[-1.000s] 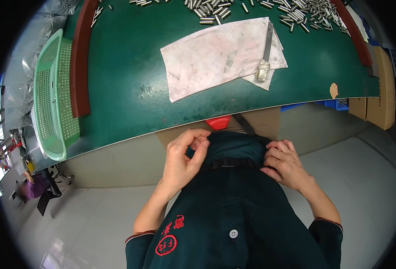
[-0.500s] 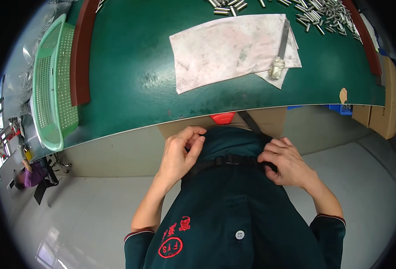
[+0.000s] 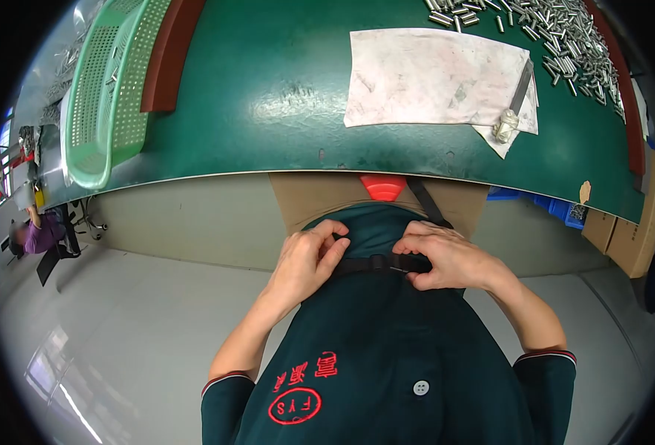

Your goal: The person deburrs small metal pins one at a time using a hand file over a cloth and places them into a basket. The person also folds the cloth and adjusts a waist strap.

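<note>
A black strap (image 3: 377, 263) with a buckle runs across the front of the dark green shirt (image 3: 387, 326) at the waist. My left hand (image 3: 305, 259) is curled at the strap's left part, thumb and fingers nearly meeting; what lies between them is mostly hidden. On the other side my right hand (image 3: 446, 256) pinches the strap close to the buckle, its fingers bent over it. Both hands are below the front edge of the green table (image 3: 268, 141). Another dark strap (image 3: 428, 202) slants up behind my right hand toward the table edge.
A stained white cloth (image 3: 431, 81) lies on the table under a flat tool (image 3: 520, 89) with a wrapped handle. Metal pins (image 3: 565, 44) are heaped at the back right. A green basket (image 3: 127, 96) stands left. A person (image 3: 42, 233) sits far left.
My right hand has moved left along the strap, closer to the buckle and my left hand. The view has shifted, so the cloth and pins appear farther right.
</note>
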The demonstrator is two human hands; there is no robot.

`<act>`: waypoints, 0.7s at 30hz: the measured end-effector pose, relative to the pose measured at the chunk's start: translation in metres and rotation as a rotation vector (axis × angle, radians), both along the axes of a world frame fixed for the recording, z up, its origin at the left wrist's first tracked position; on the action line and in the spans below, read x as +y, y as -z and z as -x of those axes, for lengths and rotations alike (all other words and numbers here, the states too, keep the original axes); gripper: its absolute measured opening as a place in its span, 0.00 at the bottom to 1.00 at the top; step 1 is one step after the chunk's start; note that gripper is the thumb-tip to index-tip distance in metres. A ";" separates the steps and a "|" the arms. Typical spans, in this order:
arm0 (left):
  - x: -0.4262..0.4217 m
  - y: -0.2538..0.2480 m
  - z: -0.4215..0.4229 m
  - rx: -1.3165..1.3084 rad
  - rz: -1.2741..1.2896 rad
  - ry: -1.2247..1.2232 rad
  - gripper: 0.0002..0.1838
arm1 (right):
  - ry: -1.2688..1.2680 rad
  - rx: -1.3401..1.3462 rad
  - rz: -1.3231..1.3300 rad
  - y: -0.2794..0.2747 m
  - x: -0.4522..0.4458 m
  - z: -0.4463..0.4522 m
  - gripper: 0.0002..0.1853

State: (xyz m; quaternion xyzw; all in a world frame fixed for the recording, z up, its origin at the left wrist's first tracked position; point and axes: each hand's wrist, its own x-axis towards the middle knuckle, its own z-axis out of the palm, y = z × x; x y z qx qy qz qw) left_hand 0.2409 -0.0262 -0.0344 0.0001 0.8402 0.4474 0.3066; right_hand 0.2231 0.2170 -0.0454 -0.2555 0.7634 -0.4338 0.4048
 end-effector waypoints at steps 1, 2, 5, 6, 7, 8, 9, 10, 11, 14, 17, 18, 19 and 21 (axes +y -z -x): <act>-0.002 -0.001 -0.002 0.004 0.005 -0.008 0.08 | 0.003 -0.032 -0.032 -0.001 -0.001 0.002 0.17; -0.005 -0.003 -0.004 0.065 0.081 0.038 0.09 | 0.004 -0.065 -0.060 -0.001 -0.004 0.004 0.17; -0.017 -0.013 -0.005 -0.006 0.175 0.041 0.11 | 0.025 -0.166 -0.081 -0.002 -0.004 0.006 0.15; -0.022 -0.016 -0.004 -0.134 0.172 0.011 0.14 | 0.047 -0.130 -0.049 0.001 -0.004 0.004 0.15; -0.031 -0.007 -0.008 -0.277 -0.027 -0.146 0.17 | 0.034 -0.131 -0.038 0.001 -0.004 0.003 0.15; -0.035 -0.005 -0.009 -0.273 -0.016 -0.159 0.17 | 0.050 -0.170 -0.038 0.000 -0.004 0.004 0.15; -0.039 -0.003 -0.007 -0.411 -0.267 -0.336 0.18 | 0.068 -0.200 -0.039 0.000 -0.005 0.006 0.15; -0.042 -0.003 -0.004 -0.543 -0.526 -0.506 0.19 | 0.070 -0.200 -0.028 0.000 -0.005 0.007 0.15; -0.044 -0.004 -0.003 -0.589 -0.586 -0.537 0.21 | 0.066 -0.193 -0.022 0.000 -0.006 0.007 0.15; -0.043 -0.003 0.001 -0.648 -0.704 -0.605 0.19 | 0.088 -0.180 -0.018 0.003 -0.004 0.004 0.15; -0.039 -0.006 0.005 -0.665 -0.700 -0.583 0.18 | 0.102 -0.187 0.053 0.011 -0.003 0.000 0.15; -0.036 -0.010 0.003 -0.605 -0.666 -0.504 0.16 | 0.116 -0.166 0.086 0.013 0.000 0.000 0.15; -0.029 -0.027 0.009 -0.498 -0.644 -0.381 0.15 | 0.110 -0.150 0.133 0.008 0.002 0.003 0.15; -0.023 -0.050 0.021 -0.411 -0.670 -0.213 0.15 | 0.045 -0.046 0.055 -0.013 0.010 0.013 0.12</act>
